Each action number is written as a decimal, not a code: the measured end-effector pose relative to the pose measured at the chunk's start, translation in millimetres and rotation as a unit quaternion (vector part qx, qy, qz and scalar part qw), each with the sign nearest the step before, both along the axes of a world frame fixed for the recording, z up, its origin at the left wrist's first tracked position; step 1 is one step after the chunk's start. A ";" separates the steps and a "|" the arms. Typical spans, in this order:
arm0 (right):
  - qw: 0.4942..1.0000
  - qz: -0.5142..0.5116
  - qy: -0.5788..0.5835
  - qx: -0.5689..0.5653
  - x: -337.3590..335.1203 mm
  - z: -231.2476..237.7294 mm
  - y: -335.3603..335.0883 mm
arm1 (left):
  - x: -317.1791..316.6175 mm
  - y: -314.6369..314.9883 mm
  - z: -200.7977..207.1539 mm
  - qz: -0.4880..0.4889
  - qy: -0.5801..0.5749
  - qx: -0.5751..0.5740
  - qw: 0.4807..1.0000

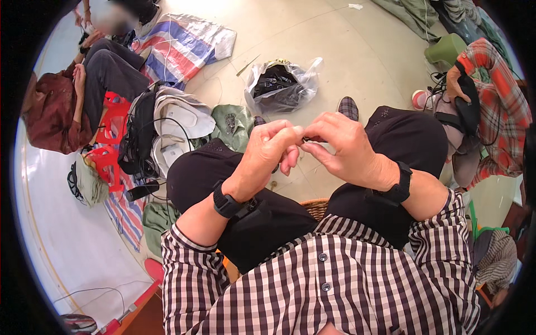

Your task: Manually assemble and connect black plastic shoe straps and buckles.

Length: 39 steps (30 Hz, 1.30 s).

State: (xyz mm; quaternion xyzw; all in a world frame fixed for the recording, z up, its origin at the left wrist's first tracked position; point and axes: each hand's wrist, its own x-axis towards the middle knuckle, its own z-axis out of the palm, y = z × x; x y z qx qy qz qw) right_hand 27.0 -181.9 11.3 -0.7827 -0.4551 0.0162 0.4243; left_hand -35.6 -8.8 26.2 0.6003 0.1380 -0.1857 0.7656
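Observation:
Above my knees, my two hands meet fingertip to fingertip. My left hand (271, 149) is closed, thumb and forefinger pinched together, with the other fingers curled below. My right hand (347, 146) is closed too, its thumb and fingers pinching a small dark piece (305, 139) right beside the left fingertips. That piece is mostly covered by fingers, and its kind cannot be made out. Beyond my hands, a clear plastic bag (310, 77) on the floor holds several black buckle-like parts (274, 84). Small dark parts (230, 121) lie on green cloth (245, 114) left of my knee.
To the left sit a red plastic stool (114, 120), white and black bags (184, 120) and a striped woven sheet (187, 47). One person (120, 61) sits at the far left. Another, in a plaid sleeve (497, 72), handles a black item (470, 106) at right, near a green stool (445, 50).

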 end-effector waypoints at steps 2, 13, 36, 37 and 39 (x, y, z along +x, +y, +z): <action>0.991 -0.017 0.131 0.027 0.1 -2.2 -0.5 | 0.8 -1.2 1.6 -0.013 0.002 0.013 1.000; 0.951 -0.026 0.305 0.053 -4.8 -9.8 5.2 | -1.6 -2.7 -7.7 -0.047 -0.096 0.224 0.969; 0.767 -0.117 0.613 0.150 10.5 -12.2 -3.3 | -2.5 -2.3 -25.4 -0.010 0.020 -0.095 0.995; 0.769 -0.117 0.611 0.144 9.6 -10.8 -2.4 | -1.9 -2.3 -24.1 -0.009 0.029 -0.121 0.992; 0.804 -0.110 0.571 0.124 7.6 -7.3 -0.8 | -1.2 -3.4 -18.0 0.003 0.048 -0.126 0.991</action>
